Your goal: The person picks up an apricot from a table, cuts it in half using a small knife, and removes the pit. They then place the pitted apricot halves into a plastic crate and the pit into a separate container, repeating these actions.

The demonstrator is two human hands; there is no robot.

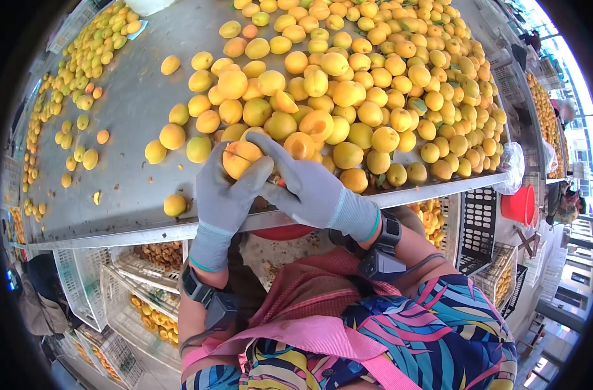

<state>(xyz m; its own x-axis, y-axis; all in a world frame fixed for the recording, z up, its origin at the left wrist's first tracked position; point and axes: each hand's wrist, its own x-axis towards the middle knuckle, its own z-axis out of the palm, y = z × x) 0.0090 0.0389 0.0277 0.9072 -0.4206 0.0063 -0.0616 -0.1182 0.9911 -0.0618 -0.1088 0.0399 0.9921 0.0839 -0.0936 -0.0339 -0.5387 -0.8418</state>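
My left hand (226, 188), in a grey glove, holds a yellow-orange apricot (238, 160) over the front of the metal table (134, 123). A dark line runs across the fruit's skin. My right hand (299, 182), gloved too, meets it from the right, its fingers bent against the fruit's side; whether it grips anything small is hidden. Just beyond the hands lies the big pile of apricots (348, 94), with cut or opened ones (317, 125) near its front. One loose apricot (175, 205) rests to the left of my left hand.
The metal table edge (439, 188) runs in front of my body. Below it stand crates of fruit (154, 318), a black crate (476, 224) and a red bucket (519, 206). A smaller heap of greenish apricots (91, 55) lies at the table's far left.
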